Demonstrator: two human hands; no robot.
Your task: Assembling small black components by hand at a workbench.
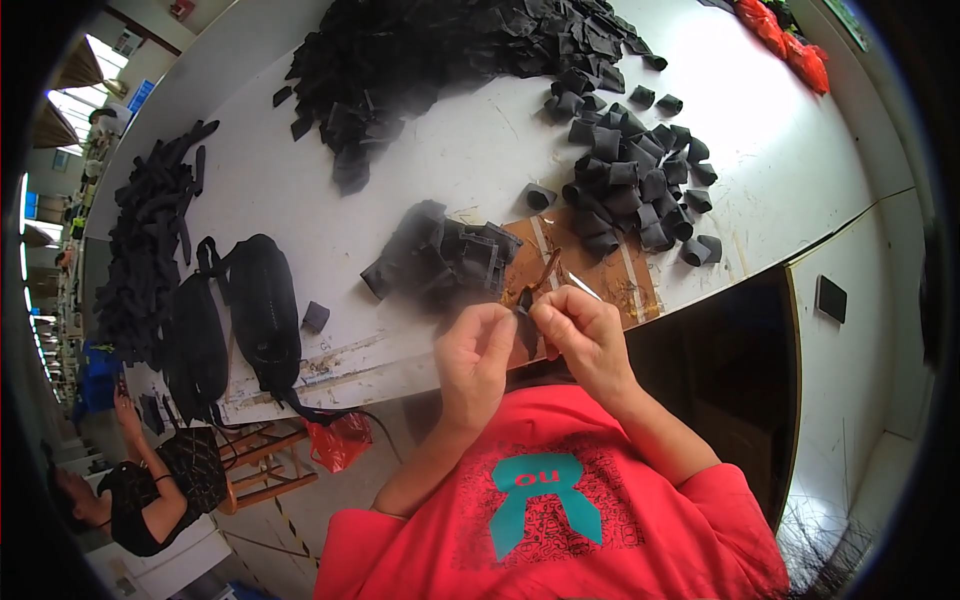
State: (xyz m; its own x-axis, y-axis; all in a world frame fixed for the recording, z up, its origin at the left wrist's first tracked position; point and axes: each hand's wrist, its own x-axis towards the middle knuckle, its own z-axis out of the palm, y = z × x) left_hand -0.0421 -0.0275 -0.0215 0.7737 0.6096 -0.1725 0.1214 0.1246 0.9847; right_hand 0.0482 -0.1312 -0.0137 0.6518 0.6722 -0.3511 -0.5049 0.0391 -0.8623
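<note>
My left hand (473,362) and my right hand (588,335) meet close together at the table's near edge. Fingers and thumbs of both are pinched on a small black fabric piece (527,336), partly hidden by the fingertips. Just beyond them lies a thin brown tool-like object (545,268), its kind unclear, and a slim silvery strip (583,286) shows behind my right fingers. Left of these, a loose heap of flat black fabric pieces (430,255) rests on the table. A brown cardboard sheet (625,270) with pale tape lies under the far side of my right hand.
Folded black fabric loops (630,165) are piled at the right, and a large black fabric heap (440,60) covers the far side. Black pouches (262,300) and black rolled strips (145,250) lie left. Another person (150,480) works at lower left, near a wooden stool (265,465).
</note>
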